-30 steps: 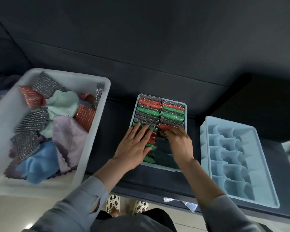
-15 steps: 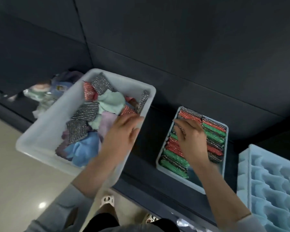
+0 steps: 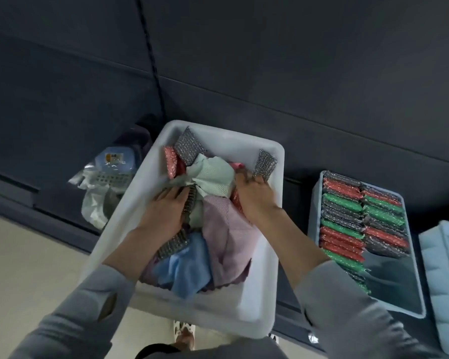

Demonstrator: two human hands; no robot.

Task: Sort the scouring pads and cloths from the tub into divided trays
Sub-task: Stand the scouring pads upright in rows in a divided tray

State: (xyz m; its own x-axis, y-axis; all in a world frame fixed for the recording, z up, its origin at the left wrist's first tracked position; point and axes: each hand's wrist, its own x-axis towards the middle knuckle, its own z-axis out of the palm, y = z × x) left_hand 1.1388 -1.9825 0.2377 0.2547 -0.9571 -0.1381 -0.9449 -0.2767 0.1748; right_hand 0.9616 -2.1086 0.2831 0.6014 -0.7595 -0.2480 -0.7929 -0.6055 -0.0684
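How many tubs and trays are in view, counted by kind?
White tub: 1
Tray holding pads: 1
Pale tray at the right edge: 1
Total: 3

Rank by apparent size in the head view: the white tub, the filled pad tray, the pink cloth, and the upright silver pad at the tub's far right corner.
1. White tub
2. Filled pad tray
3. Pink cloth, partly buried, so its true extent is unsure
4. Silver pad
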